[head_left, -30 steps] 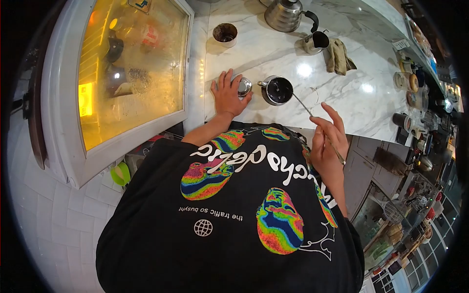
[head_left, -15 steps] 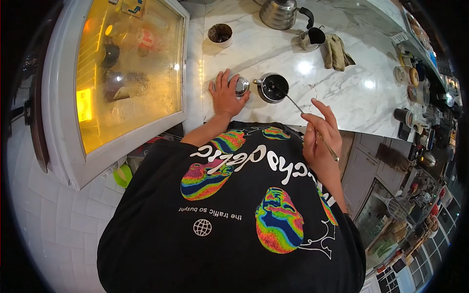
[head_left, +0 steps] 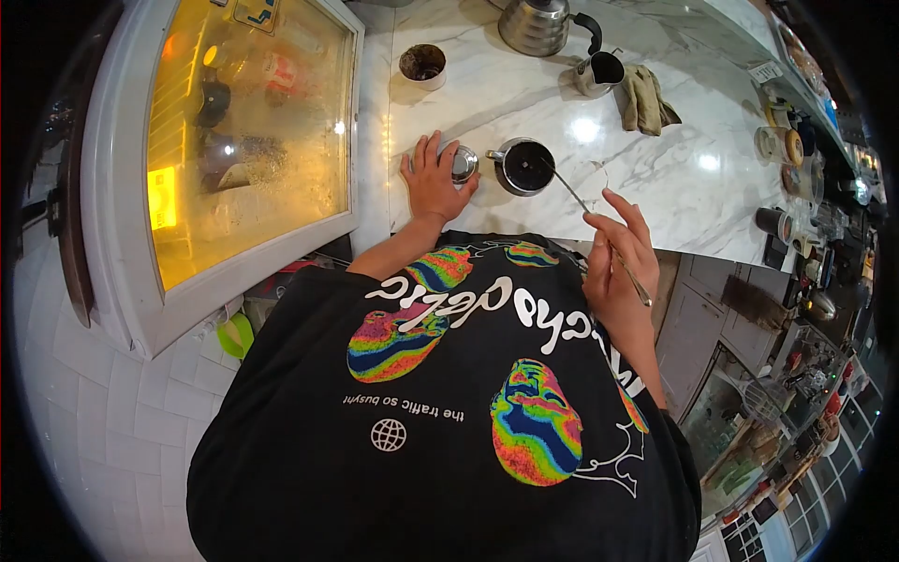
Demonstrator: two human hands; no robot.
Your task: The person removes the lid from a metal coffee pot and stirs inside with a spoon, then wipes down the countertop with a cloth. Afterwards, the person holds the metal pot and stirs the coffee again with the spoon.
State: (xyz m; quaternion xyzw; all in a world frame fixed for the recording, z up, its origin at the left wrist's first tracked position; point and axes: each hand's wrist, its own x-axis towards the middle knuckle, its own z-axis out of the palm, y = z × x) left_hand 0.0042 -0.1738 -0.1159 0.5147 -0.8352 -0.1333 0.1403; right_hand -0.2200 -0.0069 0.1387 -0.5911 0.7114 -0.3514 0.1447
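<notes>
A metal cup with a side handle (head_left: pixel 494 156) stands on the marble counter, holding dark liquid (head_left: pixel 529 167). My right hand (head_left: pixel 622 267) pinches a long thin spoon (head_left: pixel 571 193), whose far end reaches to the cup's right rim. The tip is hidden in the liquid or behind the rim. My left hand (head_left: pixel 434 180) lies on the counter with its fingers spread. Between its thumb and index finger sits a small round shiny container (head_left: pixel 464 164), partly covered by the hand; whether the fingers press on it is unclear.
An open glass-fronted fridge door (head_left: pixel 253 140) borders the left side. A round tin with dark residue (head_left: pixel 423 66), a gooseneck kettle (head_left: pixel 534 26), a milk pitcher (head_left: pixel 599 73) and a folded cloth (head_left: pixel 648 101) lie farther back. Several jars (head_left: pixel 773 144) line the right.
The spoon has shifted slightly right, from over the middle of the liquid to the cup's right rim. My right hand moved a little right with it; my left hand stayed put.
</notes>
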